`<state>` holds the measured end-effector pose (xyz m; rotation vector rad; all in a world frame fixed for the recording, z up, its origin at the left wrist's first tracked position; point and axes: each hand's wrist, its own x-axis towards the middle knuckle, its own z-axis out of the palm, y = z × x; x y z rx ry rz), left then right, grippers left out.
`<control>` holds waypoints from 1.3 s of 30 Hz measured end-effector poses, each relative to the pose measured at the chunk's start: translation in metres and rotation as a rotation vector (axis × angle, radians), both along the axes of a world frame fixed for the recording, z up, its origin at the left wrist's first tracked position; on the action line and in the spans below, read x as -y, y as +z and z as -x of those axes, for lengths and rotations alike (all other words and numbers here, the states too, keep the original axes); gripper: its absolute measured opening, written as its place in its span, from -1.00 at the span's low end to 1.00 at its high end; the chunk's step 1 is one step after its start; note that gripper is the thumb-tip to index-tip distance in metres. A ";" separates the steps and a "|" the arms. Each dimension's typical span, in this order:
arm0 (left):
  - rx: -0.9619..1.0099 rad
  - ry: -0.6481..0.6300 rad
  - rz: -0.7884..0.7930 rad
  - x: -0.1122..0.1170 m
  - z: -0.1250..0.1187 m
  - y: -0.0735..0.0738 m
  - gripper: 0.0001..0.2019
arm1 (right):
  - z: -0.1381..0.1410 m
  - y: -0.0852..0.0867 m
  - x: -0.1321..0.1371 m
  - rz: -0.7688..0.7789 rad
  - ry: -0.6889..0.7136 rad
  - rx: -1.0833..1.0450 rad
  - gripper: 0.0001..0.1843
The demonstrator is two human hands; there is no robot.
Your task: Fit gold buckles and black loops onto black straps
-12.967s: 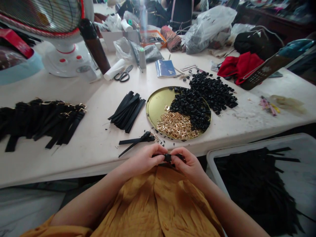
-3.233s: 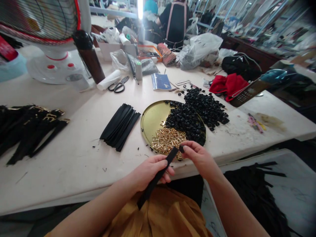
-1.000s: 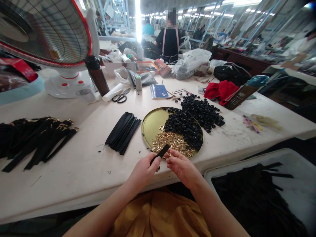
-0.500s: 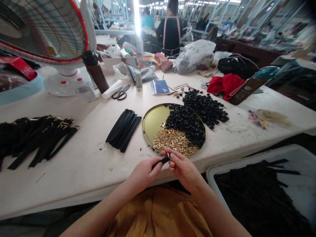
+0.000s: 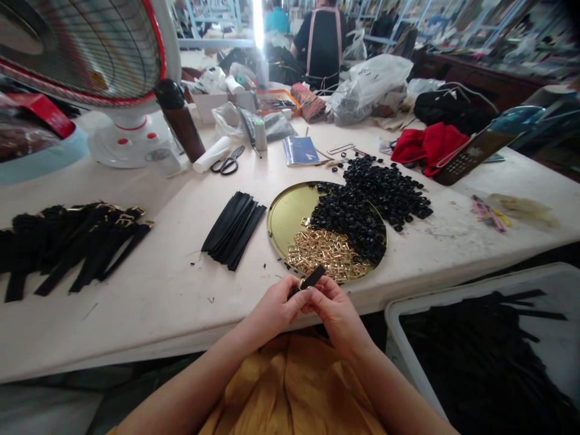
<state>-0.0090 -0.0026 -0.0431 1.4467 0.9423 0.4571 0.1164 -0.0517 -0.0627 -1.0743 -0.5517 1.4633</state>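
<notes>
My left hand [image 5: 277,305] and my right hand [image 5: 332,307] meet at the table's front edge, both closed on one black strap [image 5: 312,278]. Its tip sticks up between my fingers, with a small gold buckle at my fingertips. Just beyond them lies a round gold tray [image 5: 286,216] that carries gold buckles [image 5: 327,254] and black loops [image 5: 350,222]. More black loops [image 5: 388,190] spill onto the table behind it. A bundle of loose black straps [image 5: 234,228] lies left of the tray.
Finished black straps with gold buckles [image 5: 75,244] are piled at far left. A fan [image 5: 90,54], dark bottle [image 5: 177,121], scissors [image 5: 230,161], blue booklet [image 5: 301,150], red cloth [image 5: 428,145] and bags stand behind. A white bin of black straps [image 5: 489,344] sits at lower right. A person works at the far end.
My hands have drawn closer together on the strap, and the strap's tip now stands up between them. The view has tilted down slightly.
</notes>
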 end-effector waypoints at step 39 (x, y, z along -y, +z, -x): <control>-0.118 -0.041 -0.025 -0.028 -0.016 -0.006 -0.71 | -0.161 -0.004 -0.067 0.137 0.026 1.913 -0.88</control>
